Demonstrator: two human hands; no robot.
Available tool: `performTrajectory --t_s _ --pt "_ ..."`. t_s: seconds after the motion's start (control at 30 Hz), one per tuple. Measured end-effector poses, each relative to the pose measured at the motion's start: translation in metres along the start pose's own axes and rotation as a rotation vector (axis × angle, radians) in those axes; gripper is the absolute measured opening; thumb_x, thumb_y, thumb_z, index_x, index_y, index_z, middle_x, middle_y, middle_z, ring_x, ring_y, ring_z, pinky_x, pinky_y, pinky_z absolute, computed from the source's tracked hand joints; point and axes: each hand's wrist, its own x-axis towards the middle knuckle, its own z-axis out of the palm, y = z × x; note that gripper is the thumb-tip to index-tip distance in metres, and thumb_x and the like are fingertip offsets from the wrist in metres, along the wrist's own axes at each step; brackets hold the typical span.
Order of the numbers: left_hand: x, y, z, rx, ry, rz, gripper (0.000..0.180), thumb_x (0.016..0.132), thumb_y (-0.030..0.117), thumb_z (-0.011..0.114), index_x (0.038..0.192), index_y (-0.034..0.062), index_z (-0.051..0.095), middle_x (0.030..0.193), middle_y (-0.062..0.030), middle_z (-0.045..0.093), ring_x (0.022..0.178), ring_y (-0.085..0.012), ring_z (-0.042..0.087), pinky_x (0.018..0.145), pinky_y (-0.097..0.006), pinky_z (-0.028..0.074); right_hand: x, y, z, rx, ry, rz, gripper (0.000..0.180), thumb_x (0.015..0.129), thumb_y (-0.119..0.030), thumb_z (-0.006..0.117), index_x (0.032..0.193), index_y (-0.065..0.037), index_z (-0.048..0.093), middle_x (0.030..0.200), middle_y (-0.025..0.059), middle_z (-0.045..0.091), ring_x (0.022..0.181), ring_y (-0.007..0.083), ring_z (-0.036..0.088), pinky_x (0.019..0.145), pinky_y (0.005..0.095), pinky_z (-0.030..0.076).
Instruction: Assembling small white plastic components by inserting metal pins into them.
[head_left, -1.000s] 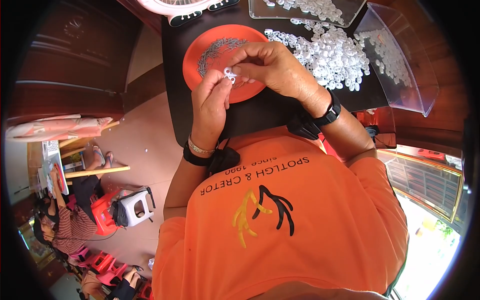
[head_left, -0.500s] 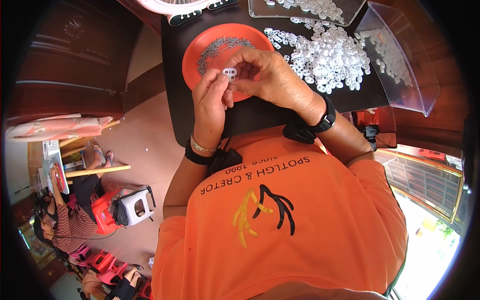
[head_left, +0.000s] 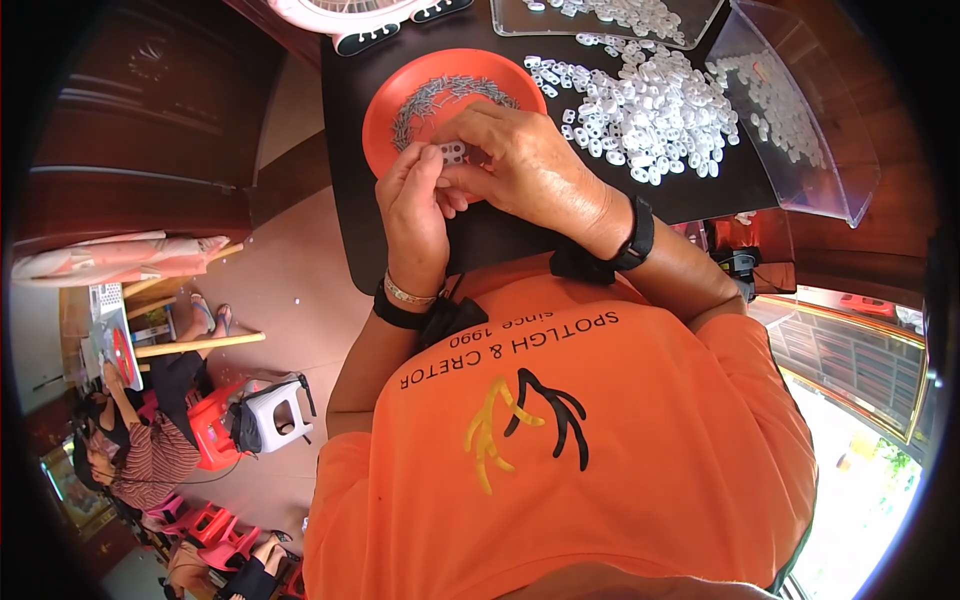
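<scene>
Over the dark table (head_left: 520, 240), beside the heap of white plastic pieces (head_left: 650, 110) and above the orange bowl (head_left: 400, 95) of small metal pins (head_left: 440, 95), the right hand (head_left: 530, 170) and left hand (head_left: 415, 215) meet, their fingers (head_left: 440, 165) pinched narrowly on one small white piece (head_left: 452, 152), its long axis running left to right between them.

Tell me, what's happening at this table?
A person in an orange shirt holds a small white plastic piece between both hands, left hand and right hand, just above a round orange plastic bowl of small grey metal pins. A heap of similar white plastic pieces lies on the dark table beside it.
</scene>
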Motion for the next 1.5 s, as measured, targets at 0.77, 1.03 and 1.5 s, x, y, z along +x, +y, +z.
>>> performTrajectory --t_s 0.77,1.03,1.5 --pt "-0.005 0.001 0.009 -0.043 -0.030 0.128 0.027 0.094 0.021 0.045 0.080 0.0015 0.056 0.062 -0.0026 0.054 0.052 -0.0077 0.047 0.048 -0.020 0.033 -0.005 -0.008 -0.020 0.005 0.011 -0.069 0.016 0.077 -0.013 0.069 0.090 -0.005 0.063 0.077 0.0092 0.064 0.069 0.0285 0.064 0.061 0.0348 0.052" --pt "0.001 0.003 -0.009 -0.084 -0.030 0.116 0.020 0.091 0.016 0.047 0.088 0.0008 0.059 0.064 -0.0014 0.050 0.056 -0.0083 0.047 0.052 -0.021 0.031 0.019 0.032 -0.205 -0.667 0.576 0.341 0.026 0.079 -0.013 0.064 0.101 0.000 0.066 0.101 0.0179 0.064 0.086 0.0320 0.064 0.080 0.0385 0.050" --pt "-0.001 0.001 -0.012 -0.027 -0.056 0.073 0.020 0.091 0.016 0.047 0.088 0.0007 0.059 0.065 -0.0012 0.051 0.056 -0.0086 0.047 0.051 -0.021 0.033 -0.016 0.090 -0.112 -0.500 -0.346 0.150 0.017 0.076 -0.016 0.068 0.092 -0.009 0.068 0.089 0.0076 0.062 0.087 0.0278 0.060 0.076 0.0381 0.047"
